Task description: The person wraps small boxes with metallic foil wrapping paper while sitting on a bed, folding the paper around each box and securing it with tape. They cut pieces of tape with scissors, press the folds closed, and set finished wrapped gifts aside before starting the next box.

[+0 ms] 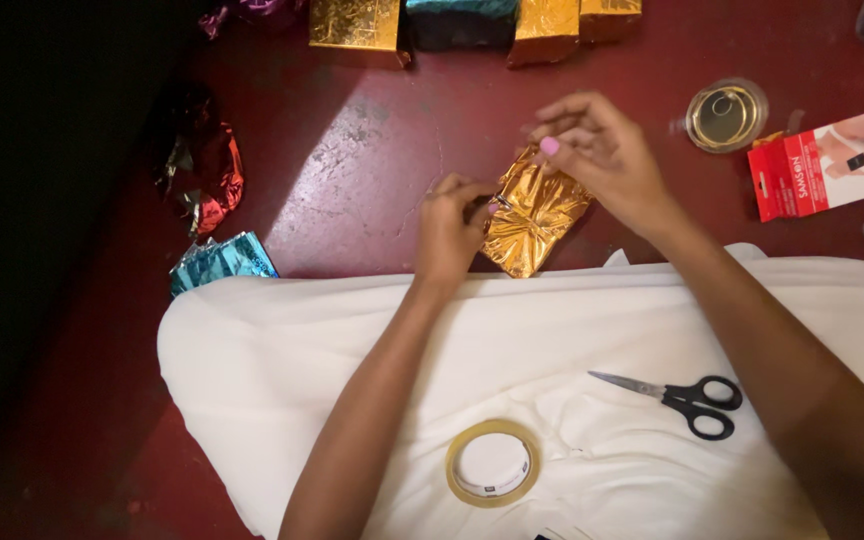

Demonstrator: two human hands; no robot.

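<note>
Together, the left hand (449, 232) and right hand (602, 155) are pinching a gold foil-wrapped parcel (532, 213), fingers clamped on its edges above the red floor (352, 150); scissors (687, 397) and a tape roll (493, 463) are lying on the white cloth (272, 350).

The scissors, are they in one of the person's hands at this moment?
No, the scissors lie untouched on the white cloth, while the left hand and the right hand both hold the gold foil packet.
</note>
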